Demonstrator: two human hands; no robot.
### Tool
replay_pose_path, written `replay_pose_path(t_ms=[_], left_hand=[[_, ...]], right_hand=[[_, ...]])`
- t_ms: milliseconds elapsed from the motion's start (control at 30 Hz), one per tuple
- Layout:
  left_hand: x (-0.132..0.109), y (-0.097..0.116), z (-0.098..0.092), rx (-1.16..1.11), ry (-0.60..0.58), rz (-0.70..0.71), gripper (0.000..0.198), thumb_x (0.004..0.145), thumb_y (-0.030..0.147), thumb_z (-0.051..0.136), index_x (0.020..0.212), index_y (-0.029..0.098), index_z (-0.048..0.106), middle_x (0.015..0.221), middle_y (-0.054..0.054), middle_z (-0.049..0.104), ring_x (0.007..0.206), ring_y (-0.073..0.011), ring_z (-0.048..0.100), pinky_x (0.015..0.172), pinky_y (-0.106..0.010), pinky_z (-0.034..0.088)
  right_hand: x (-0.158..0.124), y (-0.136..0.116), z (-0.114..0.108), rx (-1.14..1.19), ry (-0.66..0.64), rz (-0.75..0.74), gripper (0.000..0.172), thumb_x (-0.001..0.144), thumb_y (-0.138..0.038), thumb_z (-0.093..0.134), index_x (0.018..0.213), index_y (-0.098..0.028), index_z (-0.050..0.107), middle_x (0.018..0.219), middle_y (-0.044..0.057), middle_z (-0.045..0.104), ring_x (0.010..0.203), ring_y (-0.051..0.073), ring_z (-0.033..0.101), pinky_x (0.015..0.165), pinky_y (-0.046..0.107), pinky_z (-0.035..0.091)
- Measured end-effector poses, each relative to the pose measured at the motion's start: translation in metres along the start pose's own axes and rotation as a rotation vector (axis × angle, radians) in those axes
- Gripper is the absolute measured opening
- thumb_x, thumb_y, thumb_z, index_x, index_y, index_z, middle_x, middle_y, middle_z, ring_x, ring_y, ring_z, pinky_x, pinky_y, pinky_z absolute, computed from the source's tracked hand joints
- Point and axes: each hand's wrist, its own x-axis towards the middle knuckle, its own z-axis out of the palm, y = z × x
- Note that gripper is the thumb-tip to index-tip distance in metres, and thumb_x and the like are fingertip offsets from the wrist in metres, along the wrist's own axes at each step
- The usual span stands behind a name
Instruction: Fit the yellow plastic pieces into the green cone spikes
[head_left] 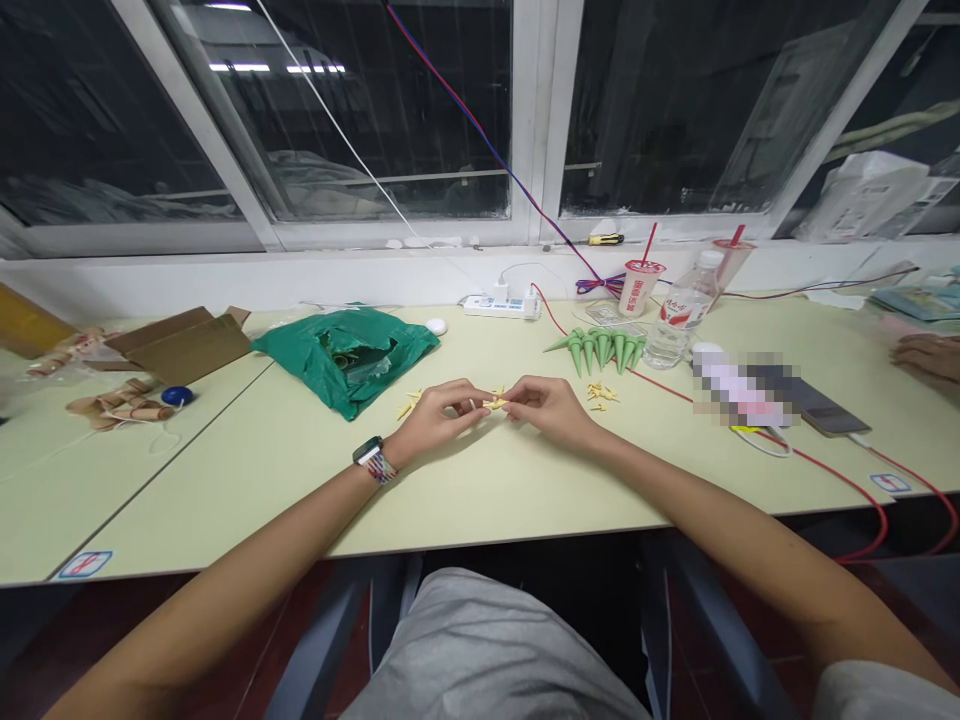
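Observation:
Over the middle of the pale table, my left hand (442,415) and my right hand (551,408) meet fingertip to fingertip. Both pinch one small yellow plastic piece (495,404); its exact shape is too small to make out. On my left wrist sits a watch with a patterned band (375,460). A few similar yellow pieces (406,408) lie just left of my left hand, partly covered by it. To the right of my right hand is a small heap of yellow pieces (601,392). Behind that heap, several green cone-shaped pieces (600,348) lie in a row.
A torn green plastic bag (352,350) lies back left, beside a cardboard box (184,345) and wooden toys with a blue ball (177,396). A water bottle (679,315), a paper cup (640,288), a phone (821,400) and red cables stand or lie right. Another person's hand (930,355) rests far right.

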Motion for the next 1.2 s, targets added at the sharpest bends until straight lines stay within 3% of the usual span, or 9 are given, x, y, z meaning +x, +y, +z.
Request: replay_pose_path(t_ms=[233, 367, 467, 633, 733, 800, 1033, 1200], left_hand=[[0.0, -0.002, 0.001, -0.006, -0.002, -0.064, 0.029, 0.101, 0.046, 0.064, 0.104, 0.021, 0.076, 0.095, -0.006, 0.072, 0.076, -0.0152, 0.067, 0.067, -0.027, 0.053], [-0.001, -0.007, -0.008, 0.039, 0.049, -0.083, 0.028, 0.101, 0.046, 0.062, 0.1, 0.019, 0.072, 0.092, -0.006, 0.071, 0.077, -0.0167, 0.066, 0.066, -0.028, 0.052], [-0.002, -0.013, -0.026, 0.161, 0.098, -0.052, 0.023, 0.101, 0.039, 0.06, 0.096, 0.019, 0.071, 0.096, -0.007, 0.071, 0.088, -0.0195, 0.066, 0.075, -0.03, 0.051], [-0.006, -0.032, -0.055, 0.31, 0.102, -0.129, 0.023, 0.097, 0.029, 0.053, 0.079, 0.019, 0.061, 0.083, -0.003, 0.065, 0.08, -0.0192, 0.06, 0.077, -0.033, 0.045], [-0.006, -0.044, -0.061, 0.366, 0.054, -0.156, 0.026, 0.097, 0.027, 0.047, 0.075, 0.02, 0.056, 0.081, -0.003, 0.061, 0.076, -0.0192, 0.056, 0.074, -0.034, 0.042], [-0.004, -0.05, -0.062, 0.39, 0.002, -0.153, 0.026, 0.097, 0.027, 0.045, 0.073, 0.02, 0.055, 0.079, -0.003, 0.059, 0.076, -0.0202, 0.054, 0.073, -0.035, 0.04], [-0.002, -0.053, -0.061, 0.445, -0.068, -0.151, 0.029, 0.093, 0.026, 0.049, 0.065, 0.021, 0.056, 0.076, -0.006, 0.058, 0.08, -0.024, 0.053, 0.076, -0.039, 0.039], [-0.002, -0.054, -0.06, 0.437, -0.077, -0.144, 0.027, 0.09, 0.024, 0.052, 0.064, 0.021, 0.058, 0.074, -0.005, 0.057, 0.078, -0.0235, 0.051, 0.076, -0.039, 0.039]], right_hand=[[-0.002, -0.002, -0.001, -0.024, -0.015, 0.001, 0.03, 0.082, -0.047, 0.082, 0.09, -0.019, 0.076, 0.079, 0.004, 0.075, 0.074, 0.02, 0.071, 0.07, 0.033, 0.06], [0.0, -0.01, -0.012, -0.153, -0.012, -0.058, 0.025, 0.084, -0.045, 0.079, 0.089, -0.021, 0.073, 0.08, 0.004, 0.074, 0.072, 0.019, 0.07, 0.069, 0.033, 0.058], [0.001, -0.014, -0.038, -0.322, 0.018, -0.144, 0.018, 0.086, -0.039, 0.074, 0.084, -0.021, 0.071, 0.082, 0.004, 0.072, 0.073, 0.018, 0.067, 0.07, 0.033, 0.057], [-0.014, -0.009, -0.109, -0.654, 0.08, -0.16, 0.016, 0.087, -0.036, 0.07, 0.082, -0.02, 0.073, 0.084, 0.006, 0.072, 0.074, 0.019, 0.064, 0.069, 0.033, 0.052], [-0.029, -0.001, -0.146, -0.825, 0.119, -0.136, 0.017, 0.087, -0.035, 0.069, 0.081, -0.02, 0.074, 0.083, 0.007, 0.073, 0.075, 0.021, 0.063, 0.068, 0.033, 0.049], [-0.036, 0.005, -0.159, -0.847, 0.091, -0.113, 0.019, 0.088, -0.036, 0.069, 0.081, -0.02, 0.076, 0.082, 0.007, 0.073, 0.073, 0.02, 0.063, 0.066, 0.033, 0.048], [-0.039, 0.008, -0.158, -0.884, -0.032, -0.091, 0.017, 0.087, -0.034, 0.068, 0.083, -0.021, 0.078, 0.082, 0.007, 0.074, 0.074, 0.021, 0.064, 0.067, 0.033, 0.047], [-0.04, 0.011, -0.159, -0.898, -0.046, -0.079, 0.015, 0.084, -0.031, 0.067, 0.084, -0.021, 0.078, 0.083, 0.007, 0.075, 0.076, 0.021, 0.066, 0.068, 0.034, 0.048]])
